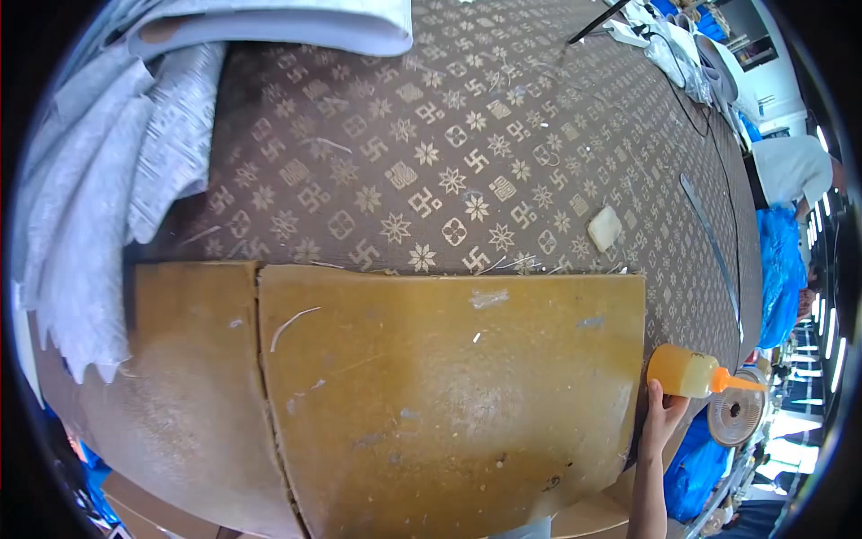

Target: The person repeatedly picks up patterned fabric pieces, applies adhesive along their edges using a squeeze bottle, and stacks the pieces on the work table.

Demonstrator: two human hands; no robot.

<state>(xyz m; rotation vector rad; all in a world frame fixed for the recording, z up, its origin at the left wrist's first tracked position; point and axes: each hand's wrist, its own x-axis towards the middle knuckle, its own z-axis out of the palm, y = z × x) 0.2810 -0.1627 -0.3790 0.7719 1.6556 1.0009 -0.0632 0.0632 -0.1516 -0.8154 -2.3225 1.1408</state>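
My right hand [663,422] reaches in from the lower right, its fingers closed around a yellowish squeeze bottle [682,371]. The bottle is tilted on its side, and its orange pointed nozzle [738,383] points to the right. Part of the grip is hidden behind the bottle. Just left of the hand lies a worn brown board [431,386], with a second brown panel [193,377] beside it across a dark seam. Bits of thread and pale smears are on the board. My left hand is out of view.
A patterned brown cloth [431,171] covers the table behind the board. On it are a pale sponge-like block [604,229] and a long metal strip [712,238]. Grey-white fabric [81,225] hangs at the left. Blue plastic [779,278] and a round fan-like object [736,409] stand right.
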